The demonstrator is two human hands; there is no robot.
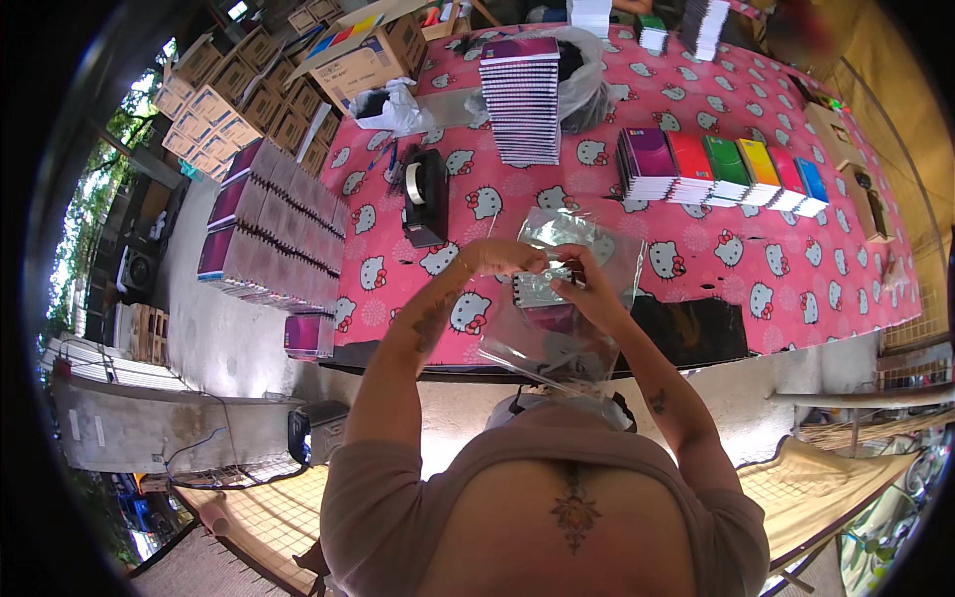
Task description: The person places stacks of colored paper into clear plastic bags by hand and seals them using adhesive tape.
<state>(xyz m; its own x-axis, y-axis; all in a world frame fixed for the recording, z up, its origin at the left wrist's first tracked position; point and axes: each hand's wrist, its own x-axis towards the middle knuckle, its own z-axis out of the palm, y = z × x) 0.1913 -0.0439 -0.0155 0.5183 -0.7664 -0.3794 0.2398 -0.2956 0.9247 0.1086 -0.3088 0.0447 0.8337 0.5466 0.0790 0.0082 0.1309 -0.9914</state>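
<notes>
Place: packing workshop | stacked cartons (211,117) | notebook piles (521,107) | tape dispenser (428,204) | cloth-covered worktable (841,303)

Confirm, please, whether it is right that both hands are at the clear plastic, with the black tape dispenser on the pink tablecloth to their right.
Not quite: in the head view, the left hand and right hand are at the clear plastic, but the black tape dispenser is on the pink tablecloth to their left.

Cardboard boxes (227,114) stand stacked left, yellowish sheeting (890,80) hangs right.
</notes>
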